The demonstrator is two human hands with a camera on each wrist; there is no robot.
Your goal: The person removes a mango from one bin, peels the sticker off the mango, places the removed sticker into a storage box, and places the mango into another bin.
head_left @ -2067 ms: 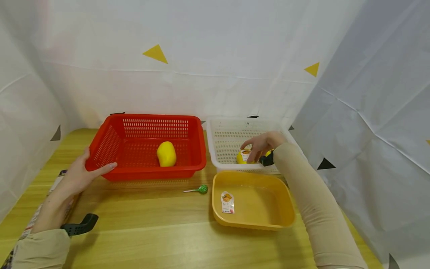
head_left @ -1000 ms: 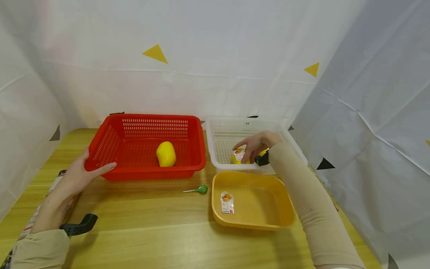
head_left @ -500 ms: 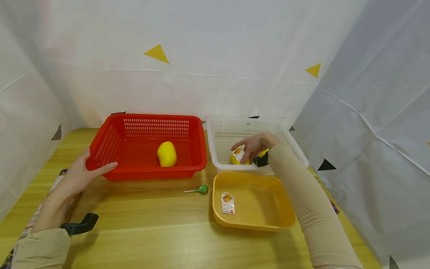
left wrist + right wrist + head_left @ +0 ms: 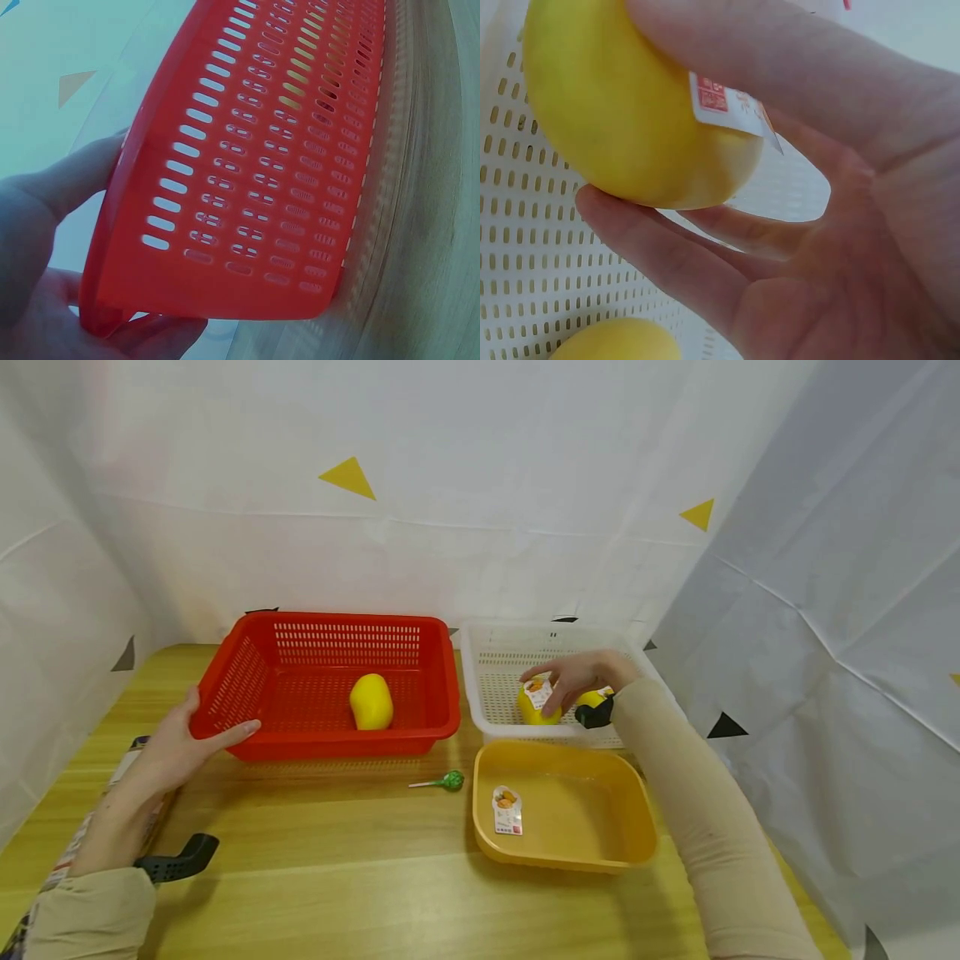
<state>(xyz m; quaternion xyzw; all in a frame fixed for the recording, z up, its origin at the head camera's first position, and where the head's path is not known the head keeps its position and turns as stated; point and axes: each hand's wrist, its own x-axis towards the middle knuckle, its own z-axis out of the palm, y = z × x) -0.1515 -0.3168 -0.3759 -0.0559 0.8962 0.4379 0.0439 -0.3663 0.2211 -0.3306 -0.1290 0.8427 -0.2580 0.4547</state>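
Note:
My left hand [image 4: 176,747] grips the left end of the red basket [image 4: 337,747]; in the left wrist view its fingers curl around the rim near a corner. One yellow mango [image 4: 371,703] lies inside that basket. My right hand [image 4: 577,677] reaches into the white basket [image 4: 497,695] and holds a yellow mango [image 4: 607,112] between thumb and fingers. A white label sticks to this mango, partly covered by the thumb in the right wrist view. Another mango [image 4: 592,698] rests in the white basket beside the hand, partly hidden by the wrist strap.
In front of the white basket stands a yellow-orange plastic basin [image 4: 577,806] with a printed label [image 4: 507,810] in it. A green lollipop [image 4: 452,781] lies on the wooden table between basin and red basket. A printed item is partly under the left forearm.
My right hand first shifted left with the labelled mango, then slightly up and right. The mango has tilted upward and more of the other mango shows. My left hand has stayed on the red basket.

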